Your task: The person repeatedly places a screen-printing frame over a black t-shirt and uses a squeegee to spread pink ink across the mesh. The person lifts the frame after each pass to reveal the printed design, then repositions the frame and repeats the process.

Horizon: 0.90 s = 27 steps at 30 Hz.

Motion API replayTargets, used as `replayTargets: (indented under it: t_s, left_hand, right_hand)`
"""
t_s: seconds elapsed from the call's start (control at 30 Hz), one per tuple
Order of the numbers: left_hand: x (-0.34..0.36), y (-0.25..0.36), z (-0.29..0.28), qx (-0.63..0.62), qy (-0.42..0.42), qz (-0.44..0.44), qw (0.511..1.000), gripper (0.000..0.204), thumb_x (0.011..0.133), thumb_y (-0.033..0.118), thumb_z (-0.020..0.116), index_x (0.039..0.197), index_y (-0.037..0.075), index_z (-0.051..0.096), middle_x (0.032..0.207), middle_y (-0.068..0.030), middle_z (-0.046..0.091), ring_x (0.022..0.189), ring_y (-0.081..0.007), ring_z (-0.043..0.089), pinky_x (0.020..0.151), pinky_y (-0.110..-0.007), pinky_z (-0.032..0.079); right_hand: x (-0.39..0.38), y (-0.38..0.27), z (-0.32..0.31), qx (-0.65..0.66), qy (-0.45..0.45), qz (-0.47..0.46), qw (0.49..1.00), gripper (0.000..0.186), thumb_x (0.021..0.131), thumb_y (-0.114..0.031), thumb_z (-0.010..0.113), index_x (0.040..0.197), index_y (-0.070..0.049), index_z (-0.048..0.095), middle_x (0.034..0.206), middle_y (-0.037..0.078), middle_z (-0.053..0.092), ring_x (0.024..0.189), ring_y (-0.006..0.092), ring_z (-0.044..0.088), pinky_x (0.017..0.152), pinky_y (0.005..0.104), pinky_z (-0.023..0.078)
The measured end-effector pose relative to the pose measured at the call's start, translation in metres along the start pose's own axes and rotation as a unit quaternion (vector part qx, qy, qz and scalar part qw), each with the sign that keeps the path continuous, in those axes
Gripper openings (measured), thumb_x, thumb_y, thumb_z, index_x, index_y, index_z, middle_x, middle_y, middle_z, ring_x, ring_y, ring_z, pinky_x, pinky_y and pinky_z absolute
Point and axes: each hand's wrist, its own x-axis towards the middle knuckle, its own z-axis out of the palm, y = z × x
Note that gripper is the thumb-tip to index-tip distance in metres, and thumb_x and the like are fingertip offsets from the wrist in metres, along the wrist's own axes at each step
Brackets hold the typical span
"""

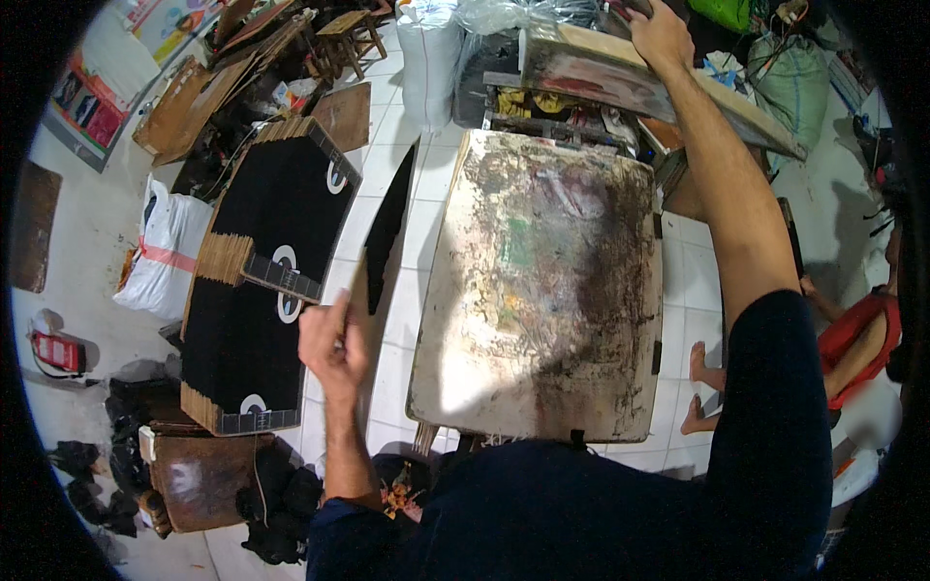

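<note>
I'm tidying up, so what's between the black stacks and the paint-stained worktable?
In the head view, a narrow black panel, white floor tiles and the left hand show between the black stacks and the paint-stained worktable.

Place: a workshop, crowded and well used.
Table: its pale top (542,368) is scuffed and blotched with dark, green and reddish stains.
Beyond the far edge: a second stained slab (601,73), tilted, above a cluttered rack (552,105).
Off the far left corner: a bulky white sack (426,68), a rough wooden stool (341,41) and loose boards (199,107).
Off the far right corner: a stuffed green sack (790,87).
Along the left edge: many-layered stacks of black pieces (257,213) with brown edges.
Past the right edge: another person's bare feet (702,368).
Floor: white tiles (686,281).
</note>
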Motion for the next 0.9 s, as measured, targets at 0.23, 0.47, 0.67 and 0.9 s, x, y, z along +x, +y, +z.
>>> replayTargets:
  t_s: [0.23, 0.47, 0.67, 0.9]
  left_hand:
    - [-0.092, 0.194, 0.076, -0.149, -0.272, 0.176, 0.934, 0.055, 0.082, 0.012, 0.073, 0.133, -0.005, 0.063, 0.101, -0.0096, 0.058, 0.093, -0.0274, 0.057, 0.08, -0.042, 0.046]
    - [-0.181, 0.064, 0.125, -0.038, -0.321, -0.155, 0.934, 0.067, 0.082, 0.037, 0.082, 0.135, 0.002, 0.063, 0.138, -0.0233, 0.061, 0.128, -0.0404, 0.055, 0.11, -0.054, 0.04]
    - [-0.263, -0.13, 0.026, 0.283, -0.113, -0.456, 0.836, 0.058, 0.098, 0.045, 0.066, 0.127, -0.006, 0.065, 0.119, -0.0273, 0.069, 0.114, -0.0463, 0.063, 0.099, -0.053, 0.048]
    - [-0.258, -0.12, -0.002, -0.04, -0.04, -0.546, 0.836, 0.048, 0.109, 0.036, 0.053, 0.078, 0.0, 0.058, 0.068, -0.0026, 0.055, 0.065, -0.0134, 0.046, 0.06, -0.036, 0.04]
  right_hand:
    - [-0.001, -0.017, -0.017, 0.026, -0.039, 0.022, 0.999, 0.026, 0.09, -0.026, 0.072, 0.114, -0.015, 0.073, 0.106, 0.018, 0.075, 0.103, 0.0394, 0.07, 0.088, 0.0508, 0.055]
    - [-0.01, -0.012, -0.017, 0.054, -0.051, 0.019, 0.997, 0.025, 0.091, -0.025, 0.072, 0.113, -0.013, 0.073, 0.105, 0.018, 0.075, 0.103, 0.0393, 0.07, 0.088, 0.051, 0.055]
    - [-0.02, -0.015, -0.02, 0.043, -0.042, 0.021, 0.998, 0.024, 0.09, -0.023, 0.071, 0.113, -0.016, 0.073, 0.104, 0.019, 0.075, 0.102, 0.039, 0.071, 0.087, 0.0505, 0.055]
    - [-0.023, -0.021, -0.019, 0.023, -0.033, 0.05, 0.998, 0.027, 0.09, -0.022, 0.07, 0.116, -0.016, 0.071, 0.105, 0.017, 0.075, 0.103, 0.0399, 0.07, 0.086, 0.0505, 0.055]
